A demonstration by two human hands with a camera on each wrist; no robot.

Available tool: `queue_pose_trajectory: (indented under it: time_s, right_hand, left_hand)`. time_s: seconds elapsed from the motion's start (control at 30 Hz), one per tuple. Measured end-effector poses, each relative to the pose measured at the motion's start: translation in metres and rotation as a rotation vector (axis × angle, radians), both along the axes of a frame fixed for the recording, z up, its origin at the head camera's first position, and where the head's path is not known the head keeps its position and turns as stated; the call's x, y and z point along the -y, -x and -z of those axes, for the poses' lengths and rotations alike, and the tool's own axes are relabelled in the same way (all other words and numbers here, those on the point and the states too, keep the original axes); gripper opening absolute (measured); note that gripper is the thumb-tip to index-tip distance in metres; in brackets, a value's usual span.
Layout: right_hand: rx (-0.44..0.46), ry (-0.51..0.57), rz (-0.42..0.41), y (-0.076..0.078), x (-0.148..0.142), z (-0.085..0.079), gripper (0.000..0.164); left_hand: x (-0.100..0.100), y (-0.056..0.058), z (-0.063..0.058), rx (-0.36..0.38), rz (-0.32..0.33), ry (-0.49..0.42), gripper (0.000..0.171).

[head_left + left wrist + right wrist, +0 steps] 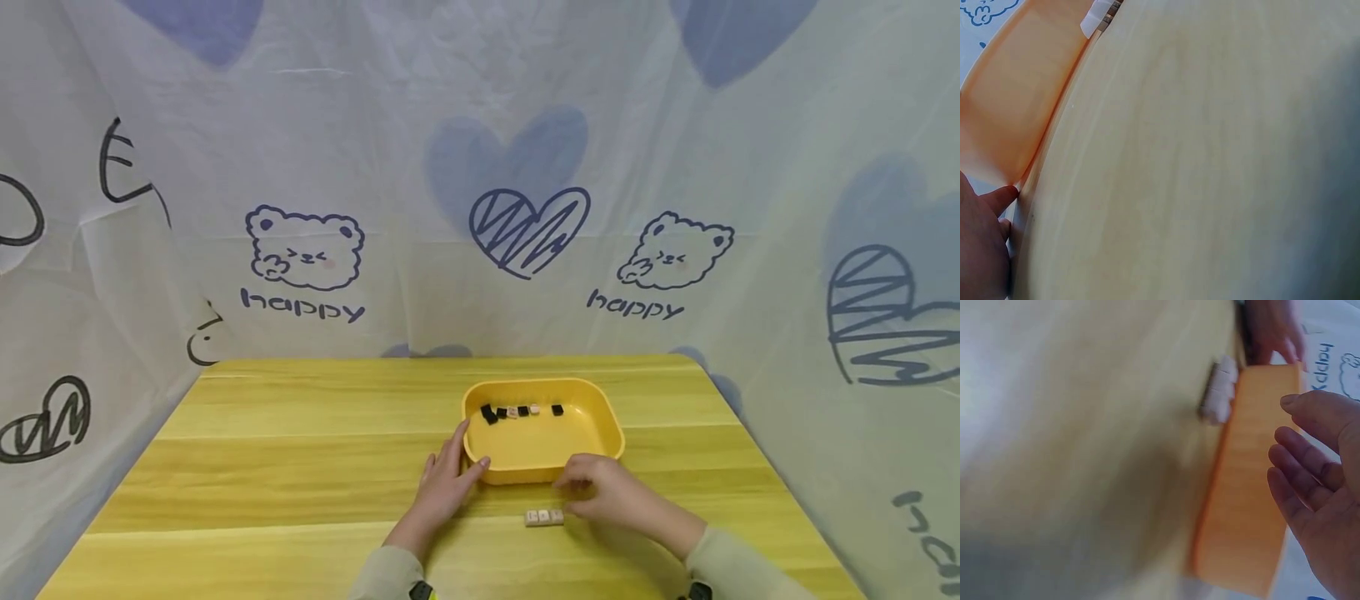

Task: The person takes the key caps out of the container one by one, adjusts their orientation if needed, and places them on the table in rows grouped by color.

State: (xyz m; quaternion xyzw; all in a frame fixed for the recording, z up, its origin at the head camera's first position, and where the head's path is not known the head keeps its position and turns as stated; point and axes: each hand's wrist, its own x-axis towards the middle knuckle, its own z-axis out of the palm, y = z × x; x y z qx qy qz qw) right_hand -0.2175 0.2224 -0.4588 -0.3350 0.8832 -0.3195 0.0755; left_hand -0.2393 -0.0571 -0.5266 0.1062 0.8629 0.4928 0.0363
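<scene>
Step in hand, by inference: lining up cubes; the next move seems to call for a pinch on one of the cubes (522,411) in the tray (540,454), ahead of both hands; a row (543,517) of three lies on the tabletop (300,492), just left of the right hand (606,495), its fingers loosely bent, thumb apart, nothing visibly held; the left hand (442,487), fingers spread, touches the tray's left side.
</scene>
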Motion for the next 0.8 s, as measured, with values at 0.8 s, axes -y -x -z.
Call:
queue_pose_trajectory:
  time_s: [0.8]
  right_hand:
    - [-0.054, -0.183, 0.065, 0.08, 0.032, -0.032, 0.021]
  left_hand:
    - [0.001, -0.001, 0.003, -0.016, -0.002, 0.001, 0.073]
